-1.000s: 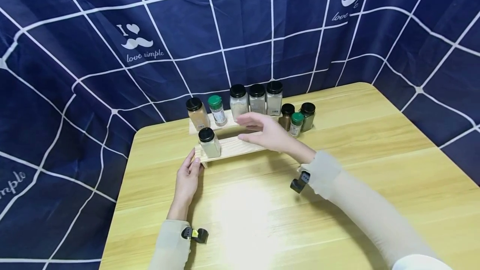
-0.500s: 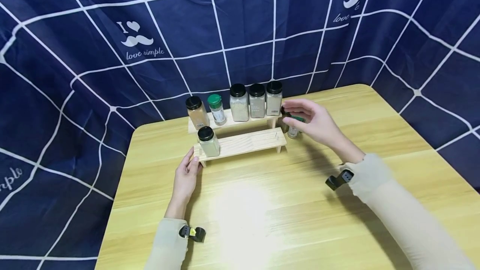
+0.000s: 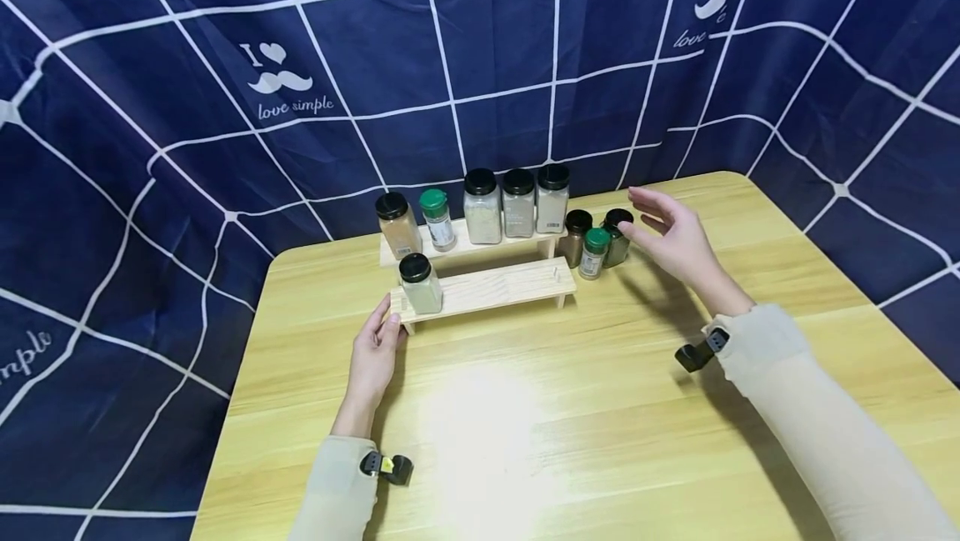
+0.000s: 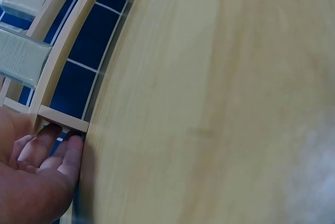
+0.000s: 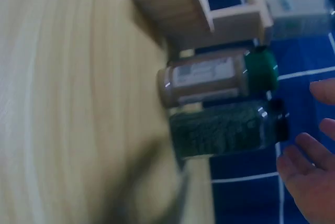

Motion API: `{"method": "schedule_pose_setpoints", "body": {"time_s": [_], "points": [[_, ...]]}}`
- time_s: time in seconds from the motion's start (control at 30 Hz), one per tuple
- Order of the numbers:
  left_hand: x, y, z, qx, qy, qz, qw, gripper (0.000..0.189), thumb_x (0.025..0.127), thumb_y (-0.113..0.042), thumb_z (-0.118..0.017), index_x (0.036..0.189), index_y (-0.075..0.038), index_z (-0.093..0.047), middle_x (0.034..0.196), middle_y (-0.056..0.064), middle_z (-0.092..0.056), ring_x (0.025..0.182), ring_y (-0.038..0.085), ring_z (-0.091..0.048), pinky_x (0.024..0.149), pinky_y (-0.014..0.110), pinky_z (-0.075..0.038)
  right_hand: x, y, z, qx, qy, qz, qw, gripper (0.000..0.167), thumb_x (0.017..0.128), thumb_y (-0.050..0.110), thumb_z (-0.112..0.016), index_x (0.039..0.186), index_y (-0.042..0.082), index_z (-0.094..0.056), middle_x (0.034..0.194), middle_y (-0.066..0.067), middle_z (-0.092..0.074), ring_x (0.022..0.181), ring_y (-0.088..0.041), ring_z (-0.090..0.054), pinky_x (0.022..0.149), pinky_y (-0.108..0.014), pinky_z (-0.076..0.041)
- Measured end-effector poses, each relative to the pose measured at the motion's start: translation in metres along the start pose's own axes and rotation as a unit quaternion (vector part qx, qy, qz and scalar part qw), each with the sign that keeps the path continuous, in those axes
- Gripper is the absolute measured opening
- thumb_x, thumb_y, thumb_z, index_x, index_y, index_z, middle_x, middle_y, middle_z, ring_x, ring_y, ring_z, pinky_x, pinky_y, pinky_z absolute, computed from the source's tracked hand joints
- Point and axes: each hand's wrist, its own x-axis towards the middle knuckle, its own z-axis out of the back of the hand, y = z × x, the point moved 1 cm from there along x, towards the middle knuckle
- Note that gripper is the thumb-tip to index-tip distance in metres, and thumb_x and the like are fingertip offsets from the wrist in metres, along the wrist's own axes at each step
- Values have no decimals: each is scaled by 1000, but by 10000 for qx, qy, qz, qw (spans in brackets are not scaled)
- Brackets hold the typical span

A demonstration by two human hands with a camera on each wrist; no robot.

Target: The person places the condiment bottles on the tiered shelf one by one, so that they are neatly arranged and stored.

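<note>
Curtain [image 3: 502, 49], a dark blue one with white lines, hangs beyond all the fingers. One table [image 3: 600, 408] spreads beneath both hands. One wooden rack [image 3: 498, 287], with two steps, runs from the left fingers toward the right; the steps presumably let the back row show over the front.

The left hand [image 3: 372, 358] has its fingers clamped on the rack's left end, likely to steady it. The right hand [image 3: 678, 241] has thumb and fingers apart around nothing, just beside the lid of a dark green jar [image 3: 617, 249]; whether they touch I cannot tell.

Of seven jars, four stand on the upper step, beyond the left fingers; one pale jar [image 3: 423, 295] is on the lower step, nearest them; the dark green jar and a brown jar [image 3: 572, 249] stand on the table left of the right fingers, perhaps grouped for easy reach. Of two small bottles, one [image 3: 592, 262] sits before those two jars, the other [image 3: 442, 234] on the upper step. Lids: seven black, two green
</note>
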Motion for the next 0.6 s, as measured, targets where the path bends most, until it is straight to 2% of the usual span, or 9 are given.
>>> {"method": "schedule_pose_setpoints", "body": {"time_s": [0.1, 0.17, 0.23, 0.3, 0.33, 0.4, 0.53, 0.6], "points": [[0, 1, 0, -6, 8, -31, 10000, 52, 114, -17, -45, 164, -8, -35, 160, 25, -47, 143, 37, -53, 116, 35, -51, 1, -16, -1, -29, 311, -58, 9995, 64, 97, 5, -73, 155, -1, -47, 155, -26, -53, 142, -31, -55, 120, -27, -50], [0, 1, 0, -20, 29, -34, 10000, 52, 114, -17, -44, 164, -8, -35, 160, 24, -47, 144, 37, -53, 117, 36, -51, 2, -27, -4, -14, 508, -142, 9986, 68, 97, 2, -72, 158, -2, -41, 155, -30, -50, 143, -43, -51, 119, -26, -50], [0, 0, 0, -29, 39, -23, 10000, 52, 114, -17, -45, 164, -8, -35, 161, 23, -47, 144, 36, -53, 118, 37, -50, 1, -38, -7, 69, 640, -189, 9977, 72, 96, -1, -71, 160, -3, -37, 154, -33, -49, 136, -35, -57, 115, -19, -50], [0, 0, -1, -15, 45, -8, 10000, 52, 114, -18, -44, 164, -9, -35, 161, 23, -47, 144, 36, -53, 118, 38, -50, 0, -46, -11, 166, 697, -211, 9972, 73, 96, -3, -71, 160, -4, -35, 151, -33, -51, 128, -18, -62, 110, -13, -51], [0, -1, -1, -16, 50, 1, 10000, 52, 114, -18, -44, 164, -9, -35, 161, 23, -47, 145, 36, -52, 119, 38, -49, 0, -49, -12, 169, 716, -237, 9970, 72, 96, -3, -71, 159, -4, -36, 150, -33, -52, 125, -11, -61, 108, -10, -51], [0, -1, -1, -10, 54, 7, 10000, 52, 114, -18, -44, 164, -10, -35, 161, 22, -46, 145, 36, -52, 119, 38, -49, -1, -53, -16, 178, 720, -260, 9969, 69, 96, -3, -71, 157, -6, -38, 147, -34, -54, 122, -5, -58, 103, -5, -50], [0, 0, 0, -8, 39, 7, 10000, 52, 114, -18, -45, 164, -10, -35, 161, 22, -46, 146, 36, -51, 118, 38, -49, -1, -59, -22, -52, 727, -423, 9964, 62, 97, 1, -71, 151, -9, -43, 143, -34, -56, 128, -28, -60, 101, -4, -51], [0, 0, 0, -4, 5, 11, 10000, 52, 114, -18, -45, 164, -10, -36, 161, 22, -47, 145, 36, -52, 118, 37, -50, -1, -60, -24, -102, 733, -477, 9961, 63, 97, 3, -71, 151, -8, -42, 142, -34, -56, 125, -26, -60, 100, -2, -50]]}}
